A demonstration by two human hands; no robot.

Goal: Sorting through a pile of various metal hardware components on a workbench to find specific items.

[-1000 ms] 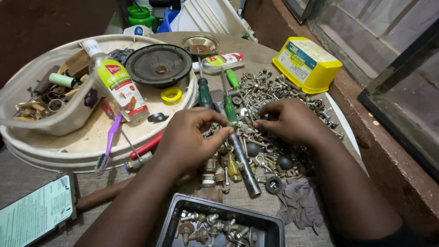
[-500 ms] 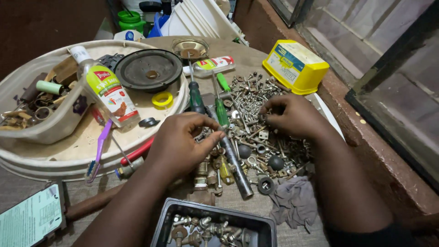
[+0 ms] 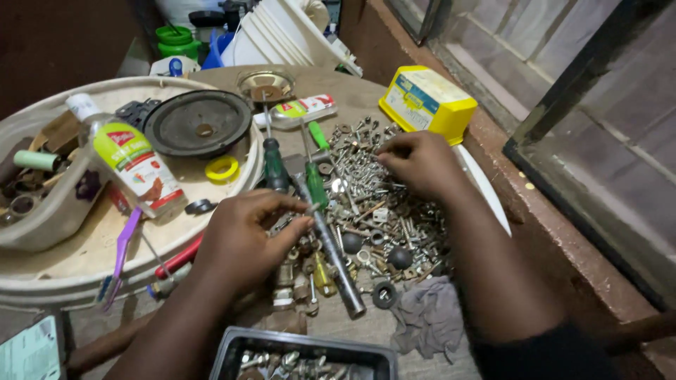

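A heap of screws, bolts and nuts (image 3: 380, 204) lies spread on the table. My left hand (image 3: 246, 239) hovers at the heap's left edge, fingers curled, its tips pinched near a long steel rod (image 3: 338, 260); whether it holds a small part is hidden. My right hand (image 3: 419, 165) rests on the far side of the heap, fingers bent down into the screws. Two green-handled screwdrivers (image 3: 315, 184) lie between the hands.
A large cream round lid (image 3: 77, 267) at left carries a bottle (image 3: 137, 165), a black speaker (image 3: 197, 123) and a yellow tape ring (image 3: 222, 169). A yellow box (image 3: 426, 102) stands behind the heap. A dark tray of metal parts (image 3: 303, 359) sits near me, beside a grey rag (image 3: 426, 320).
My right hand has moved farther away over the heap. My left hand has shifted slightly, and the view has tilted and drawn closer.
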